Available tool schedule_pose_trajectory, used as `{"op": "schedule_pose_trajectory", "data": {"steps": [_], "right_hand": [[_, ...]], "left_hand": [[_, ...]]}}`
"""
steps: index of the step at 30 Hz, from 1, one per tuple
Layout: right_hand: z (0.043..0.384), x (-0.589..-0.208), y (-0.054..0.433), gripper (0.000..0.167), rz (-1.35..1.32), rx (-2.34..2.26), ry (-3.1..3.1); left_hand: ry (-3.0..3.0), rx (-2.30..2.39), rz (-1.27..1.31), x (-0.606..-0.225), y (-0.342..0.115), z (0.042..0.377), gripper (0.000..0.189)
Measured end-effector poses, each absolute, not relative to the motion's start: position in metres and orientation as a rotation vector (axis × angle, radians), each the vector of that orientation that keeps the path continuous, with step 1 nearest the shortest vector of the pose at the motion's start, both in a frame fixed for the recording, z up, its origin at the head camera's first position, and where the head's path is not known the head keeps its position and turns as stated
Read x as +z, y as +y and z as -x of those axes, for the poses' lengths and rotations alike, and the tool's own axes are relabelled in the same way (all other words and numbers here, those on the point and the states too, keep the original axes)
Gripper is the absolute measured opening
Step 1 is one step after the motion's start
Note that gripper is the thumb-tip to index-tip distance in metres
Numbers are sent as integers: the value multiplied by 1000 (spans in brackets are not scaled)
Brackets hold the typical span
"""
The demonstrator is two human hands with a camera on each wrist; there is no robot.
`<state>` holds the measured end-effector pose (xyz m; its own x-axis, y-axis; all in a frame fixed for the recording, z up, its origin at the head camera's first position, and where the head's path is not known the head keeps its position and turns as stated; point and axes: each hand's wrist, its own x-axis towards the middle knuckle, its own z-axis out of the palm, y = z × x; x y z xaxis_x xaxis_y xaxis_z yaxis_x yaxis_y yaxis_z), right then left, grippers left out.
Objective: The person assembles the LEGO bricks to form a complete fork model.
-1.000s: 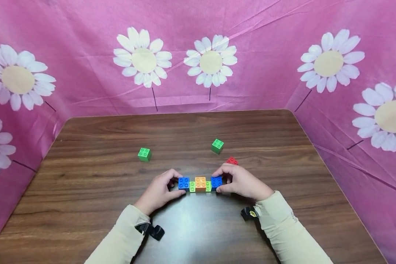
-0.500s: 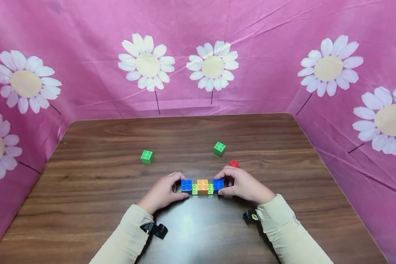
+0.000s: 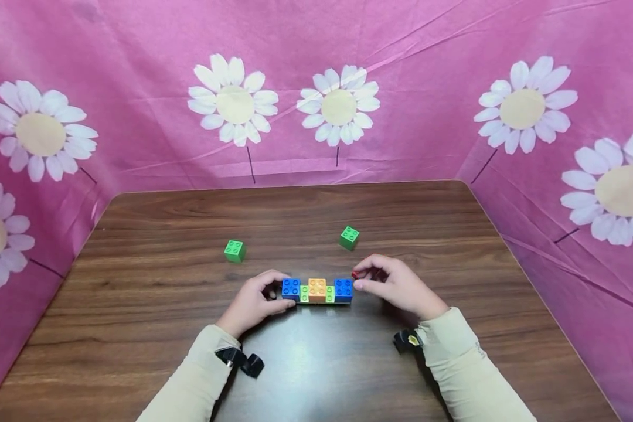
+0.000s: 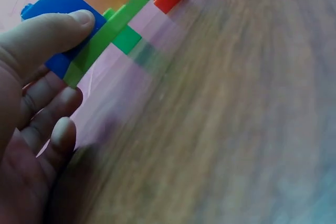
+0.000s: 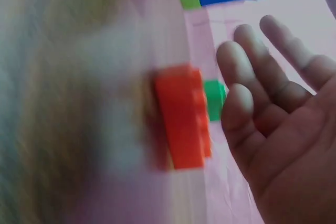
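Observation:
A built row of toy bricks is in front of me. Its long lime-green base point(image 4: 105, 40) carries a blue brick point(image 3: 291, 291) at the left end, an orange brick point(image 3: 317, 291) in the middle and another blue brick point(image 3: 343, 291) at the right end. With thumb and fingers, my left hand point(image 3: 250, 303) pinches the left end, the thumb lying across the blue brick; the row looks raised off the table. My right hand point(image 3: 401, 287) is just right of the row, fingers loosely bent and holding nothing. Near them a red brick point(image 5: 182, 119) lies on the table, mostly hidden by that hand in the head view.
Two loose green bricks, one at the left point(image 3: 235, 251) and one at the right point(image 3: 350, 237), lie farther back on the brown wooden table point(image 3: 163, 223). A pink cloth point(image 3: 411, 117) with white daisies surrounds the table's back and sides.
My right hand has let go of the right blue brick and moved right, now covering most of the red brick. The row has shifted slightly left and up in my left hand.

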<state>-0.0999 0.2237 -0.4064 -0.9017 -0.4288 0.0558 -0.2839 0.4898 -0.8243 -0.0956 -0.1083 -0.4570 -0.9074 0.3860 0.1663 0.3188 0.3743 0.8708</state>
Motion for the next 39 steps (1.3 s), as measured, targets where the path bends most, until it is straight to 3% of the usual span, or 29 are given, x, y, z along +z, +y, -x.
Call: {"op": "schedule_pose_trajectory", "data": {"steps": [9, 19, 23, 31, 39], "right_hand": [[112, -418, 243, 22, 515, -1347, 2848], [120, -433, 250, 51, 542, -1352, 2829], [120, -435, 250, 55, 497, -1232, 2796], [119, -437, 248, 37, 426, -1161, 2801], [116, -436, 239, 34, 420, -1201, 2750]], "left_hand": [[2484, 1693, -602, -458, -110, 98, 34], [2448, 1723, -584, -457, -112, 99, 35], [2425, 1741, -554, -458, -112, 99, 35], [2374, 1819, -482, -458, -112, 100, 35], [2315, 1934, -431, -457, -109, 101, 34]]}}
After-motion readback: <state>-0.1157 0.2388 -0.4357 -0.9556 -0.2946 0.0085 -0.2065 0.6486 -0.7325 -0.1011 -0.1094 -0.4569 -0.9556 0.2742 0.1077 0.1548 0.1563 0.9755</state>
